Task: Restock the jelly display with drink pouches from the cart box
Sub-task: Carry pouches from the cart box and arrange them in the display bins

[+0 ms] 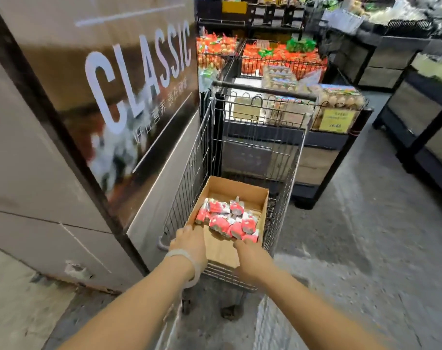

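head view. an open brown cardboard box point(216, 245) sits in the near end of a grey wire shopping cart point(255, 137), its long axis running away from the person toward the far right. the red-and-white drink pouches point(227, 219) lie in a loose heap across the middle of the box floor, reaching its right wall; they point in mixed directions, so no common long axis can be given. the far end of the box is bare cardboard, as is the near left part of the floor.

the left hand point(189, 245), a pale bangle point(189, 267) on its wrist, rests at the near left corner of the box, its fingers out of sight over the rim; whether they curl on the cardboard cannot be told. the right hand point(251, 260) is inside the near rim, fingers bent downward toward the box; whether they pinch anything cannot be told. the nearest pouch lies just beyond its fingertips, slightly right, so the right hand is the nearer to the stock and probably the one to pick.

a dark panel with large white letters point(129, 79) stands on the left. beyond the cart, wire baskets hold orange netted goods point(280, 59) and egg cartons point(338, 97). which shelf is the jelly display cannot be told.
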A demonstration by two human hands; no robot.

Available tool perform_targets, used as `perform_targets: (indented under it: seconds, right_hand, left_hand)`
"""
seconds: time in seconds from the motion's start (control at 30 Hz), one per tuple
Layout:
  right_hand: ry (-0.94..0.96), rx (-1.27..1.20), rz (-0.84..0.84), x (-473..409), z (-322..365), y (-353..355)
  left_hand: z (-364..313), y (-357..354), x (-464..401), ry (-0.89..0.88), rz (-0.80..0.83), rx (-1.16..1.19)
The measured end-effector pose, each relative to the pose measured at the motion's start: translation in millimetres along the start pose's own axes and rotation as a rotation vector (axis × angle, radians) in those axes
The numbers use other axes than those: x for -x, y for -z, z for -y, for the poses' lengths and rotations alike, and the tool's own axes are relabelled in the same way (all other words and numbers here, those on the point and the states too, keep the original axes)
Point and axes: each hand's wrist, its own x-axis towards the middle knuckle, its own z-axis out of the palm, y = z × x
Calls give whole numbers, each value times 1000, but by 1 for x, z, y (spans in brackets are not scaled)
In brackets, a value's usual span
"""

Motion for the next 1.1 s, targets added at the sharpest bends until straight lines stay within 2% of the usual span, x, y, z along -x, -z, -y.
perform_targets:
  seconds: [0.17, 0.37, 0.53, 0.67, 0.83, 0.93, 1.0, 1.1]
  right_hand:
    - [-27, -21, 30, -92, -20, 18]
    - [-119, -41, 137, -176, -56, 3]
    - [-224, -139, 199, -239, -91, -24]
    - [-347, -219, 169, -293, -121, -48]
    - [-519, -416, 210, -354, -150, -102]
    - [-629, -482, 120, -381, -162, -131]
    - [-735, -554, 25, -395, -168, -141]
    - [-855, -650, -38, -408, -177, -152]
  left_hand:
    - [-7, 3, -83, 11, 60, -34]
    - [-6, -19, -176, 56, 185, -61]
    - [-3, -65, -241, 65, 293, -85]
    - [-3, -103, -308, 56, 371, -120]
    - [1, -159, -366, 23, 473, -28]
    - [2, -185, -395, 39, 446, 42]
    - [0, -196, -410, 80, 393, 108]
    - [-4, -205, -421, 183, 405, 191]
